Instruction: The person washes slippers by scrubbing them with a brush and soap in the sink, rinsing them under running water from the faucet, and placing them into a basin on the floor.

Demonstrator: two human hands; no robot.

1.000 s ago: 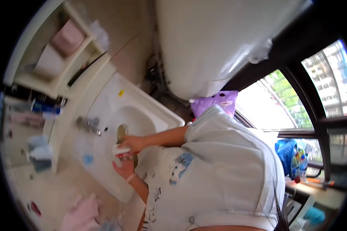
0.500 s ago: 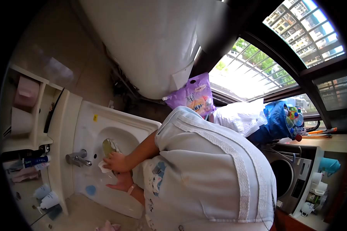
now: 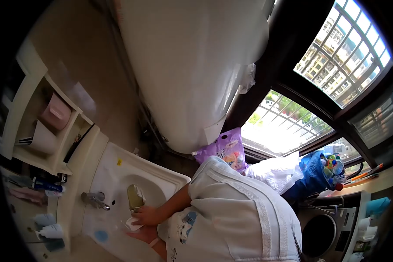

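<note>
In the white washbasin (image 3: 118, 150), a shoe (image 3: 135, 198) with a yellow-green, sole-shaped face and a pale edge is tilted over the bowl. Its lower end runs in under my hands. My right hand (image 3: 147, 216) lies across that end, fingers closed on a small white cloth (image 3: 134, 224) pressed against it. Just below, my left hand (image 3: 145, 235), with a pale band at the wrist, is around the shoe's near end; its fingers are partly hidden. A chrome faucet (image 3: 95, 200) stands behind the bowl.
A blue patch (image 3: 101, 236) lies on the basin's rim. Shelves with a pink container (image 3: 55, 112) and toiletries (image 3: 48, 185) stand beyond. To the right are a purple bag (image 3: 229, 148), a white bag (image 3: 275, 174), a blue bag of bottles (image 3: 314, 174) and a washing machine (image 3: 321, 231).
The view has shifted, so the basin sits lower in the picture. My right hand has slid toward the shoe's near end with the white cloth, uncovering more of the yellow-green face.
</note>
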